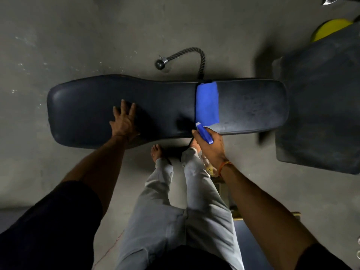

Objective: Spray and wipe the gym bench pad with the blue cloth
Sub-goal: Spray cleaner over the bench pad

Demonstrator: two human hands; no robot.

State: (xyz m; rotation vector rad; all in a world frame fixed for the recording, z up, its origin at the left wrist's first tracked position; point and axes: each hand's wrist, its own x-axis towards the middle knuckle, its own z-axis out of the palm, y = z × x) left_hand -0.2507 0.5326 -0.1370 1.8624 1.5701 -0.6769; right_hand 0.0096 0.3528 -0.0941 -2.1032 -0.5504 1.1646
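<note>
A long dark gym bench pad point(159, 106) lies across the view on the grey floor. A folded blue cloth point(207, 104) is draped over the pad right of its middle, by the seam. My left hand point(124, 121) rests flat on the pad's left half with the fingers spread. At the pad's near edge, just below the cloth, my right hand point(210, 147) grips a spray bottle with a blue and white trigger head point(203, 132). The nozzle points toward the pad. The bottle's body is mostly hidden behind my hand.
A black rope handle with a ball end point(187, 57) lies on the floor behind the bench. A second dark pad point(321, 106) stands at the right, with a yellow object point(331, 28) behind it. My legs and bare feet point(156, 152) stand close against the bench's near side.
</note>
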